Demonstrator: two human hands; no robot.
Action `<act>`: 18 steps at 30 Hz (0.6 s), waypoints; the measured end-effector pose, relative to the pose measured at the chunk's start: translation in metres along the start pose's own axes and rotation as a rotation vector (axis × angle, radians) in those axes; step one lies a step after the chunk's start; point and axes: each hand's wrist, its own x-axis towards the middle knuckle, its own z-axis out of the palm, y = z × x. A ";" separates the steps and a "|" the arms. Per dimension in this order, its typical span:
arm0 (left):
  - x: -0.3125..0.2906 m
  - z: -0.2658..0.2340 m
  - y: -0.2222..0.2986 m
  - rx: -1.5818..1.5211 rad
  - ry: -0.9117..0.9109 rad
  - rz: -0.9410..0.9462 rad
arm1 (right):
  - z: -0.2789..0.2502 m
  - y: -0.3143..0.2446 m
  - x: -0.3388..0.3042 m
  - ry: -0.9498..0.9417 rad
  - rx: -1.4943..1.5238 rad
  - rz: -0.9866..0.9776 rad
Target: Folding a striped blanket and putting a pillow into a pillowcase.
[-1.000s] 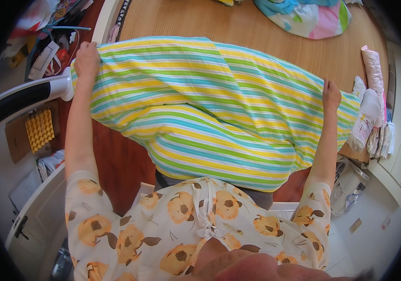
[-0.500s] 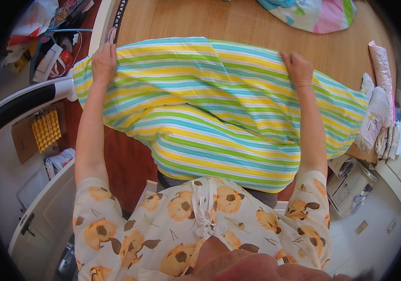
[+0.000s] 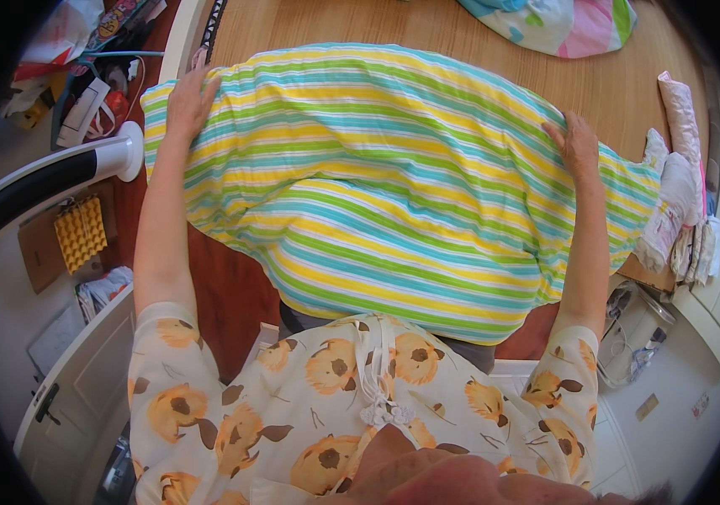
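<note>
The left hand (image 3: 192, 103) and right hand (image 3: 577, 147) rest loosely unclenched, wide apart on the striped cloth (image 3: 377, 168), seemingly keeping it spread. It drapes over the wood-toned surface's (image 3: 335, 21) near edge; rolled cloths (image 3: 667, 210) lie along the right edge, a pastel cloth (image 3: 562, 29) farther off, both leaving it room.

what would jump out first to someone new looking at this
A big striped cloth in yellow, green, blue and white spreads across the middle, with the left hand near its left end and the right hand toward its right. Next comes the flowered shirt at the bottom, then a colourful bundle on the wooden table, upper right.
</note>
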 end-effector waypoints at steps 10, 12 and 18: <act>-0.033 -0.065 0.033 0.162 -0.290 -0.048 | -0.015 0.067 -0.055 -0.201 -0.210 0.036; -0.055 -0.087 0.024 0.167 -0.293 -0.139 | -0.030 0.075 -0.071 -0.192 -0.186 0.026; -0.139 -0.160 0.025 0.106 -0.260 -0.067 | -0.049 0.093 -0.152 -0.189 -0.321 0.166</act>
